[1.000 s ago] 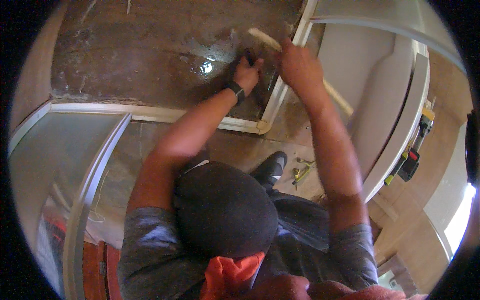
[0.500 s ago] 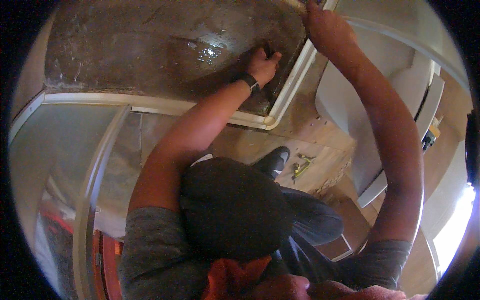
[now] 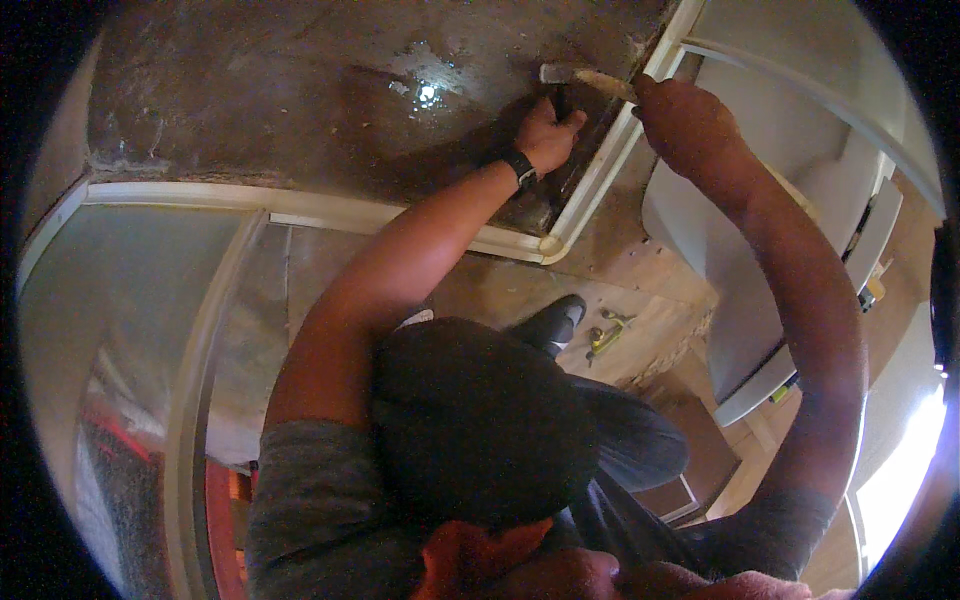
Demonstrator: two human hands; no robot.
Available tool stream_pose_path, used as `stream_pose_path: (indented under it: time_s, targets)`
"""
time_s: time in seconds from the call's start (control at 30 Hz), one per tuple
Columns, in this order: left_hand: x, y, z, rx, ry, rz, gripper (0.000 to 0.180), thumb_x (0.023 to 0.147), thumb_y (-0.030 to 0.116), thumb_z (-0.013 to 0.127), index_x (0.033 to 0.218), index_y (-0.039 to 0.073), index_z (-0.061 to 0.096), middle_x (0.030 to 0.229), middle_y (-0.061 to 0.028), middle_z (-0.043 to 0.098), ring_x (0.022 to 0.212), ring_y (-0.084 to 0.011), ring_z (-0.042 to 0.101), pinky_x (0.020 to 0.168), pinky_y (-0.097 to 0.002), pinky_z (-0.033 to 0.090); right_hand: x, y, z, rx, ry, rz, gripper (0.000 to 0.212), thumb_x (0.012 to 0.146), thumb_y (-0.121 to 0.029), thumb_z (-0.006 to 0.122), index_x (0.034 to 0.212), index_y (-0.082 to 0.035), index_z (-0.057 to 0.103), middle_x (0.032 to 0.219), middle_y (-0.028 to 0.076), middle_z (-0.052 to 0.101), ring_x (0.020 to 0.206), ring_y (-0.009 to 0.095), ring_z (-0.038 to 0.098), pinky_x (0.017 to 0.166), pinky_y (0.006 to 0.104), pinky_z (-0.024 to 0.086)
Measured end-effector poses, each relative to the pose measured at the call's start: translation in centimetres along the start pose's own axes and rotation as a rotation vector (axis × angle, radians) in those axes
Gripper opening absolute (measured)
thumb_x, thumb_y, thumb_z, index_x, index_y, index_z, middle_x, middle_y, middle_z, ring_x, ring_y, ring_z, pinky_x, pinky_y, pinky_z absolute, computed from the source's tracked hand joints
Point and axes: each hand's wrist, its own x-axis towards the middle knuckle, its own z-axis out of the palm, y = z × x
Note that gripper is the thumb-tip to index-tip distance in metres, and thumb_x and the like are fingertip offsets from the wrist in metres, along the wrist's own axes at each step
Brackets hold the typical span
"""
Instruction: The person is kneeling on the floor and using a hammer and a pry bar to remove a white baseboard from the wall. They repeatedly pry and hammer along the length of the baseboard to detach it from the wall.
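Observation:
My right hand [image 3: 690, 125] is closed round the wooden handle of a hammer [image 3: 605, 84] at the upper right. The hammer's metal head points left and lies just above my left hand [image 3: 546, 140] in the picture. A dark, chisel-like tool [image 3: 560, 98] shows as a short end between the thumb and fingers of my left hand; the rest of it is hidden. Both hands are over the corner of a dark, wet floor [image 3: 300, 110], inside a pale frame [image 3: 585, 185]. I cannot tell whether the hammer head touches the tool.
A white toilet [image 3: 740, 200] stands at the right. Small brass-coloured and yellow-green parts [image 3: 605, 335] lie on the wooden floor beside a dark shoe [image 3: 560, 320]. A glass panel with a metal edge [image 3: 200, 350] is at the left. A dark cap [image 3: 480, 420] covers the lower middle of the view.
My right hand has come down from the top edge, bringing the hammer into view beside my left hand. My left hand has shifted slightly right in the picture, still gripping.

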Motion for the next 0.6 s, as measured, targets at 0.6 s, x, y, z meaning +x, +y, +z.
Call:
stream_pose_path:
  time_s: [0.6]
  targets:
    - [2.2, -2.5, 1.6, 0.321, 0.066, 0.137, 0.032, 0.095, 0.032, 0.069, 0.105, 0.003, 0.059, 0.079, -0.0068, 0.066, 0.066, -0.0178, 0.06, 0.061, -0.0353, 0.049, -0.2, 0.3, -0.7, 0.149, 0.03, 0.227, 0.024, 0.099, -0.024, 0.057, 0.111, -0.003, 0.058, 0.087, 0.022, 0.07, 0.083, 0.041, 0.07, 0.073, 0.0535, 0.057]
